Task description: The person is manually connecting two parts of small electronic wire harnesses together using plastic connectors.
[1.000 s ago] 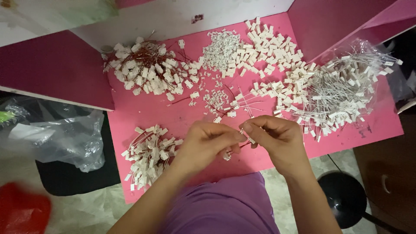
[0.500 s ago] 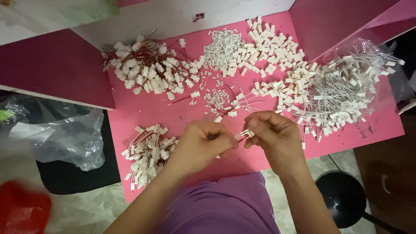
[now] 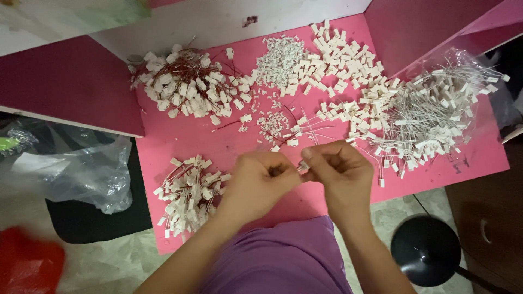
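Observation:
My left hand and my right hand meet over the near middle of a pink table. Between their fingertips sits a small white connector piece, pinched by both hands. Just beyond my hands lie a few loose white connectors with thin wires. A pile of wired white connectors lies to the left of my left hand. What else my left fingers enclose is hidden.
A heap of white connectors with red-brown wires is at the back left, a heap of white housings at the back, a clear bag of white-wired connectors at right. Plastic bag and black round base are on the floor.
Both hands have stayed close together, shifting slightly as the fingers work the small white piece; it now sits between the two sets of fingertips.

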